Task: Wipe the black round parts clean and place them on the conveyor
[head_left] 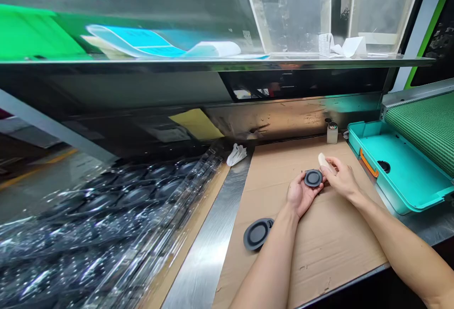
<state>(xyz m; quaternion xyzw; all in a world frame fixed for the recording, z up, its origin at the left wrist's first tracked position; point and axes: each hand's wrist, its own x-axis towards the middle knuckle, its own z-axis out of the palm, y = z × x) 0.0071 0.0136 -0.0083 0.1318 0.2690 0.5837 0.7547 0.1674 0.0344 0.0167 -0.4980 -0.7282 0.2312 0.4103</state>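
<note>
My left hand [301, 193] is closed round a small dark grey round part [313, 178] with a raised rim, its face turned up. Close beside it, my right hand [339, 179] pinches a cream-coloured pad or folded cloth [324, 161] near the part's right edge. Whether the pad touches the part I cannot tell. A second dark grey round part [257, 234] lies on the cardboard sheet [273, 181], left of my left forearm, which covers a little of its right side.
Clear plastic trays [117, 219] of dark round parts fill the left. A teal bin [422, 176] stands right, by a green conveyor belt [425, 120]. A small bottle [332, 133] and crumpled white cloth [236, 154] sit at the back. A metal shelf [227, 64] overhangs the bench.
</note>
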